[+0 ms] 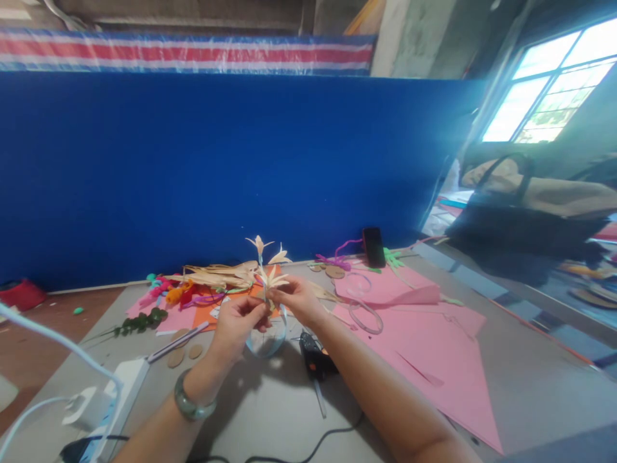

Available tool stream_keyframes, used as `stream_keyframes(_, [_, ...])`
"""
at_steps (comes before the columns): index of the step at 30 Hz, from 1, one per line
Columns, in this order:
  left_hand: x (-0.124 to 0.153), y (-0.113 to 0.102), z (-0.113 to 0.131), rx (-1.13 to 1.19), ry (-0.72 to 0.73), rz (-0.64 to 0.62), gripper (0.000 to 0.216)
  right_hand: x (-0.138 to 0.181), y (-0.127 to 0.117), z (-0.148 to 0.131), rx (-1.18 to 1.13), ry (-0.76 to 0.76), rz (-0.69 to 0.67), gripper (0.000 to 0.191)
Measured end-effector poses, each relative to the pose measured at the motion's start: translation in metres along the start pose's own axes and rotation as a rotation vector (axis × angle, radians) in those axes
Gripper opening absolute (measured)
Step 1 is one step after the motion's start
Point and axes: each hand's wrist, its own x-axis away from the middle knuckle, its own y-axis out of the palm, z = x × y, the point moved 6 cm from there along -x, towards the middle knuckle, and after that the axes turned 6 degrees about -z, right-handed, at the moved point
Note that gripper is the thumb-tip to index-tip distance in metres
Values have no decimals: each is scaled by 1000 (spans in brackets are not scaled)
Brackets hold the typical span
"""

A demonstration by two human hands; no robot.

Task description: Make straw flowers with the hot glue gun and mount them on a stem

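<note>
My left hand [237, 323] and my right hand [297, 299] meet over the middle of the grey table [530, 379]. Both pinch the stem of a small upright spray of pale straw flowers [267, 265], which rises above my fingers. A pale blue ribbon loop [268, 339] hangs below the hands. A black glue gun [314, 359] lies on the table just under my right forearm, its cord trailing toward me. A green bangle sits on my left wrist.
Pink paper sheets [434, 347] cover the right of the table. Dried straw leaves [216, 276], coloured pipe cleaners [166, 292], a green sprig [139, 321] and cardboard discs lie at the left. A black phone [373, 247] leans on the blue partition. A white power strip [123, 386] is near left.
</note>
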Motion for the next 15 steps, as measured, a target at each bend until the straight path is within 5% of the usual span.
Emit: stream_keyframes(15, [0,0,3,-60,-90,-8,19,0,1,-5,-9,0,-76,24])
